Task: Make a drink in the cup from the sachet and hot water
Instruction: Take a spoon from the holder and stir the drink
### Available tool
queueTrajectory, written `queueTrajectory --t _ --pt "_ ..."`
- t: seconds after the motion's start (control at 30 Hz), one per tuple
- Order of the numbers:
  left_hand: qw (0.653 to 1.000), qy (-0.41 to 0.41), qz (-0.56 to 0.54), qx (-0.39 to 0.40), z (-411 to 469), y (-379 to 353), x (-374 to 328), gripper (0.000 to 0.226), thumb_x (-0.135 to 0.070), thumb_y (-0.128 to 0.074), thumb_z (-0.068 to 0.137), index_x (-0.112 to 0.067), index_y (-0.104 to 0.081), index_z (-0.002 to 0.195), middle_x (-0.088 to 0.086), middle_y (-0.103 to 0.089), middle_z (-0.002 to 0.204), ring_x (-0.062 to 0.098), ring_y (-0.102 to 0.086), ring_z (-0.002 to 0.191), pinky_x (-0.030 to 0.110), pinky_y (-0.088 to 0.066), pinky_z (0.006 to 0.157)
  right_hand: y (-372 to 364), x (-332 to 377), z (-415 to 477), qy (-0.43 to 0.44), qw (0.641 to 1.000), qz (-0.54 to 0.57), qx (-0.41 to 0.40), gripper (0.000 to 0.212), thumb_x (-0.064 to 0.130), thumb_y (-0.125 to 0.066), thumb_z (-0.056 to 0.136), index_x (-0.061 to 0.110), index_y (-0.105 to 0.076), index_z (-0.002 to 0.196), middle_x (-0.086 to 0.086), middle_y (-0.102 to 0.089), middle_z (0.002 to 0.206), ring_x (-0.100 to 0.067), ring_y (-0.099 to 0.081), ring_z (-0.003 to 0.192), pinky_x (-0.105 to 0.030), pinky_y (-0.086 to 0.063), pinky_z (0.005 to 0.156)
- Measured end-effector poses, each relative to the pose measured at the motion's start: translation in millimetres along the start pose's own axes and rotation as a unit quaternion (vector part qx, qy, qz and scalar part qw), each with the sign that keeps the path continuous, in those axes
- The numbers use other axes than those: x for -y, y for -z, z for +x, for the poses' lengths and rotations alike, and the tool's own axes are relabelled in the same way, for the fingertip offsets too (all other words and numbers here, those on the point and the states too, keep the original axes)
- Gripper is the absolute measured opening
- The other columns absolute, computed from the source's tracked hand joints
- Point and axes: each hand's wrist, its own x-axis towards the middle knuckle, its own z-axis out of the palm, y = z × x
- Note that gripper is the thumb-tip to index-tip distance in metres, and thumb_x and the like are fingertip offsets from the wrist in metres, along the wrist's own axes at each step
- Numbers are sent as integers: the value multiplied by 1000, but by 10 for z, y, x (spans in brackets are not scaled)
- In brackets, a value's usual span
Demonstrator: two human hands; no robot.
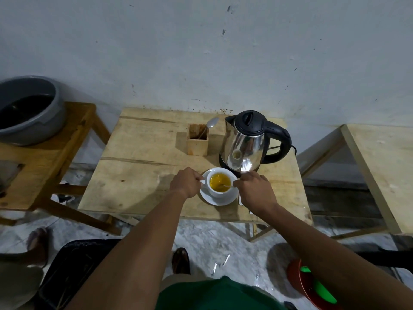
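Observation:
A white cup (pixel 218 191) holds yellow-orange liquid and stands on a white saucer (pixel 220 200) near the front of the wooden table (pixel 138 180). My left hand (pixel 185 183) grips the cup's handle at its left side. My right hand (pixel 257 191) pinches a spoon (pixel 225 186) whose bowl is dipped in the liquid. A steel electric kettle (pixel 245 144) with a black lid and handle stands just behind the cup. A white sachet scrap (pixel 241 201) pokes out from under my right hand, mostly hidden.
A wooden holder (pixel 197 143) with a second spoon (pixel 211 124) stands left of the kettle. A grey basin (pixel 29 110) sits on a wooden stand at the left. Another wooden table (pixel 384 171) is at the right. A red and green object (pixel 312 285) lies on the floor.

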Motion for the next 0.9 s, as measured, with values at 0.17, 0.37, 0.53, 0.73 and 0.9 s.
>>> queueTrajectory --t 0.17,0.37,0.53,0.73,0.9 --pt "999 18 -23 -43 -124 -84 -25 24 -28 -65 92 -27 -78 112 -1 -75 114 24 -68 100 36 -57 84 39 -83 -32 -1 999 -32 -26 36 14 -67 79 26 -74 112 -5 -71 107 -31 -57 106 -40 -43 79" --pt "994 56 -41 -88 -244 -180 -53 26 -30 -65 93 -25 -77 115 2 -75 116 27 -68 102 35 -57 85 -26 -54 -171 -84 993 -2 -83 22 12 -74 70 21 -78 89 -4 -71 84 -32 -58 89 -41 -42 70" --pt "991 78 -45 -96 -261 -191 -85 26 -31 -66 92 -26 -77 115 2 -74 118 28 -68 106 37 -56 89 -123 -60 -372 -113 991 30 -63 15 17 -67 76 24 -78 84 -5 -70 70 -32 -60 83 -38 -40 68" --pt "989 105 -40 -96 -278 -203 -147 28 -30 -66 89 -28 -76 115 4 -72 120 29 -66 109 36 -55 89 -220 -78 -472 -142 985 99 -4 14 18 -58 83 21 -72 82 -8 -64 67 -32 -60 67 -30 -32 57" --pt "990 103 -30 -88 -280 -188 -186 29 -29 -67 87 -30 -76 114 4 -73 118 30 -67 109 37 -56 89 -333 -128 -476 -211 960 184 -22 17 11 -56 87 19 -71 88 -11 -73 78 -35 -65 72 -35 -51 59"
